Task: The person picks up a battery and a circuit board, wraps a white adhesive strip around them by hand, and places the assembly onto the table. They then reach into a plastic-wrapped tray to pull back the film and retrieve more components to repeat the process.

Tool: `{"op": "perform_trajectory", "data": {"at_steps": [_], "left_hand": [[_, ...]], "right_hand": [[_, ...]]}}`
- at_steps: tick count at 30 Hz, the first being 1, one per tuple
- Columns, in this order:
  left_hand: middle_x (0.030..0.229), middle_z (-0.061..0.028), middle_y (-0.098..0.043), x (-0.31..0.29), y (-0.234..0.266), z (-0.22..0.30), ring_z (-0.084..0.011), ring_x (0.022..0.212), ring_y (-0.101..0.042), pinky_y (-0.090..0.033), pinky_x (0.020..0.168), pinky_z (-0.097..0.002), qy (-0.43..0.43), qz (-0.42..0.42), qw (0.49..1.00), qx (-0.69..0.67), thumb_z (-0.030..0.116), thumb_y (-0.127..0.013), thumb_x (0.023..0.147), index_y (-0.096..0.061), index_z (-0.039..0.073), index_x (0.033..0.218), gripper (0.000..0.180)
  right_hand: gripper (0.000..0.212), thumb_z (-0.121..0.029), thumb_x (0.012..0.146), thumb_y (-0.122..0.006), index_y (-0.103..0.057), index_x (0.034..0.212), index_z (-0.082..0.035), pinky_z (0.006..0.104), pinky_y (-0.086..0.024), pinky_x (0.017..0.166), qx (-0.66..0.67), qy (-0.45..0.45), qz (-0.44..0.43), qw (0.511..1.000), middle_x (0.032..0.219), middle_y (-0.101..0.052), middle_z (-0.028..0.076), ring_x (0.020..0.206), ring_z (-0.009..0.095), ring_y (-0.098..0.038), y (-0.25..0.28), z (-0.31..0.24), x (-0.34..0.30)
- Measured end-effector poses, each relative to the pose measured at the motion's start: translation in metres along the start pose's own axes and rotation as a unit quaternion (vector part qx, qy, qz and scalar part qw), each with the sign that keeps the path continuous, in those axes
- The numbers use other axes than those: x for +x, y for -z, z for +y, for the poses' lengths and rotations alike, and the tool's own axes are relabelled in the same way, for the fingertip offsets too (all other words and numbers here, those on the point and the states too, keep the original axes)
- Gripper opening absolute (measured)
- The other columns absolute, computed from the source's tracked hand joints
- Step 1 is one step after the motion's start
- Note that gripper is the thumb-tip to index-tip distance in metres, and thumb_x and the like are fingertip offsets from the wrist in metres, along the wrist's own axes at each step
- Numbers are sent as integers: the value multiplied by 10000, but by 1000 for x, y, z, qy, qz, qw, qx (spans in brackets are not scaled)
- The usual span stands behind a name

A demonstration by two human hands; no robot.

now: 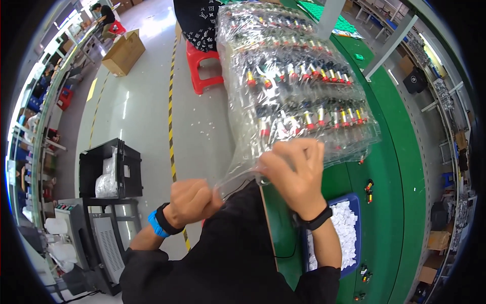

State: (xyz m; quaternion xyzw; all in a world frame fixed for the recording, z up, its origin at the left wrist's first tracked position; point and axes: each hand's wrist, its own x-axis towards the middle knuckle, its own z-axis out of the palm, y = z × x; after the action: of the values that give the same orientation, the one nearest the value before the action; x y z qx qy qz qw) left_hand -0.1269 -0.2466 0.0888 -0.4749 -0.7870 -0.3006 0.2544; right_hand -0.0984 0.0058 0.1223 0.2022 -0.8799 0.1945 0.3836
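Note:
A large clear plastic bag [243, 114] lies on the green tabletop in front of me, bulging with rows of small parts with red, silver, yellow and black sections. My left hand [195, 201] is closed in a fist on a stretched corner of the bag, off the table's left edge. My right hand [298, 175] pinches the bag's near edge with bent fingers. Between the two hands the film is pulled taut. What exactly lies under my right fingertips is hidden.
A blue bin [358, 235] of small white pieces stands beside my right forearm. Loose small parts [369, 191] lie right of it. A red stool [197, 71] is beyond the table's left edge. Left on the floor are a black crate [132, 172] and a cardboard box [121, 53].

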Motion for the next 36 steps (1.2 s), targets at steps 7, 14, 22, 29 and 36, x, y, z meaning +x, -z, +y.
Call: {"op": "perform_trajectory", "data": {"at_steps": [7, 14, 22, 29, 36], "left_hand": [[646, -79, -545, -20, 44, 11, -199, 523, -556, -448, 482, -301, 181, 128, 975, -7, -9, -596, 891, -567, 35, 814, 93], [745, 6, -548, 1, -19, 5, -84, 603, -523, -425, 527, -279, 367, 133, 851, -352, 69, -425, 1057, -553, 33, 971, 158], [736, -66, -500, 10, -52, 1, -206, 605, -535, -428, 514, -326, 116, 55, 988, -81, 189, -691, 907, -553, 70, 828, 198], [704, -53, -462, 20, -55, -20, -228, 593, -522, -425, 504, -349, 87, -17, 994, -58, 230, -751, 806, -511, 87, 762, 283], [661, -40, -440, 28, -66, -38, -197, 549, -495, -409, 482, -334, -16, -15, 999, -25, 173, -733, 781, -494, 90, 714, 262]], "right_hand": [[346, -124, 645, -877, -681, 930, -122, 409, -414, 767, 10, -28, -2, 1000, 983, -610, 16, 887, 271, -554, 8, -4, 1], [233, -50, 754, -838, -704, 944, -68, 349, -470, 656, -1, -30, 15, 999, 855, -655, 42, 758, 223, -603, 17, -39, -27], [144, -129, 906, -740, -717, 943, 9, 231, -377, 451, 273, -416, -117, 860, 604, -647, 51, 471, 70, -551, 7, -60, -25], [169, -141, 907, -739, -723, 871, 24, 224, -378, 460, 122, -371, -79, 917, 555, -624, 41, 479, 63, -551, -15, -58, -17], [170, -107, 910, -734, -719, 818, 35, 229, -373, 429, 58, -376, 10, 925, 519, -602, 37, 432, 73, -546, -39, -74, -13]]}}
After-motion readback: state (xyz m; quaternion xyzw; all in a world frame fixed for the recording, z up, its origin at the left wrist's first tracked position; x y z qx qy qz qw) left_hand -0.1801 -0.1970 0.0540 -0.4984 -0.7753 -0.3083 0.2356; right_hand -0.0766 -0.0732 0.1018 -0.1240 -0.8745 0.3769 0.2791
